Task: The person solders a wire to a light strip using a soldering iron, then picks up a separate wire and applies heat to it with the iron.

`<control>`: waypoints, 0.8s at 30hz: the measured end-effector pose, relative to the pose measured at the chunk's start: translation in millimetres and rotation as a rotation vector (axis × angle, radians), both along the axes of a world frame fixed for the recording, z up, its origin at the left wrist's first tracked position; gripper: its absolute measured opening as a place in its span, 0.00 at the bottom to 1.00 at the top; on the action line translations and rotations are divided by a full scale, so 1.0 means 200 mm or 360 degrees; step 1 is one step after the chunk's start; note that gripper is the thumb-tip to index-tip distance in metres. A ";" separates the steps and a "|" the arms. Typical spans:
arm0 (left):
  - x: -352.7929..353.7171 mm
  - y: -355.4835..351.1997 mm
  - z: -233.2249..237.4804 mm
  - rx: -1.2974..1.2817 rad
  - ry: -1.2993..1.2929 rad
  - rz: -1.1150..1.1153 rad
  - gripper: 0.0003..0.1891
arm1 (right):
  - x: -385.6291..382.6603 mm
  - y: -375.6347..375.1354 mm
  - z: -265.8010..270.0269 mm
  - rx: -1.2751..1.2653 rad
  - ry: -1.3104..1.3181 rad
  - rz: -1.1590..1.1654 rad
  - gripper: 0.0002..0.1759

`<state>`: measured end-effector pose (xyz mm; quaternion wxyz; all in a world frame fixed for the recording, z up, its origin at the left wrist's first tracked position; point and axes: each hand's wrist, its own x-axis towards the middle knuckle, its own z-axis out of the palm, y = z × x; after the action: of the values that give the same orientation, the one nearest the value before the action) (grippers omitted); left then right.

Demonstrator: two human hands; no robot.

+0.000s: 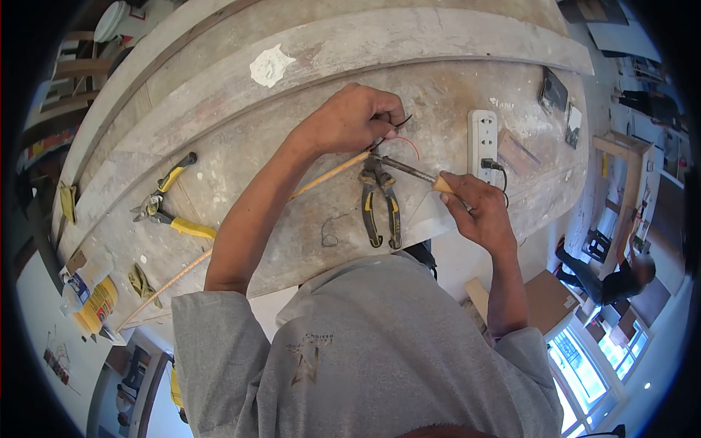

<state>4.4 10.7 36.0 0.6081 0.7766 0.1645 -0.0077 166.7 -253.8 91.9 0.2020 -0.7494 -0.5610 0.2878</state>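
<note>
My left hand [358, 117] is closed in a pinch on a thin black wire [403, 123], with a thin red wire [414, 145] curving just beside the fingertips. My right hand [480, 212] grips the light wooden handle of a soldering iron [409, 170], its metal shaft pointing left below the left hand. Black-and-yellow pliers [381, 201] lie under the iron's tip, handles towards my body. A long, thin yellow-orange strip [328, 175] runs from the pliers' jaws down to the left, passing behind my left forearm.
A white power strip [483, 142] with a black plug stands right of the hands. Yellow-handled cutters [169, 201] lie left on the worktable [292, 255]. White powder [271, 66] is on a curved board [409, 44]. A bottle [86, 281] stands far left; people are in the background.
</note>
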 end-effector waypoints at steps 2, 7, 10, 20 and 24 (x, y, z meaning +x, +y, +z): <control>0.00 0.00 0.00 -0.0026 0.0002 -0.0009 0.05 | 0.00 0.00 0.00 -0.0008 0.0003 -0.0004 0.18; 0.00 -0.01 0.00 -0.0055 0.0016 -0.0002 0.05 | 0.00 0.00 0.00 -0.0039 0.0011 -0.0012 0.18; 0.00 -0.01 0.00 -0.0044 0.0016 -0.0001 0.04 | 0.00 -0.01 0.00 -0.0025 0.0018 -0.0020 0.20; 0.01 -0.01 -0.01 0.0000 0.0001 -0.0024 0.05 | 0.00 0.00 0.01 -0.0049 0.0011 -0.0014 0.19; 0.02 0.00 -0.01 0.0027 0.0006 -0.0028 0.05 | 0.00 0.00 0.02 -0.0102 0.0013 -0.0009 0.19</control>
<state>7.8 10.0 33.8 0.6012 0.7831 0.1587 -0.0131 166.4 -253.8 95.6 0.1809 -0.7559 -0.5486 0.3081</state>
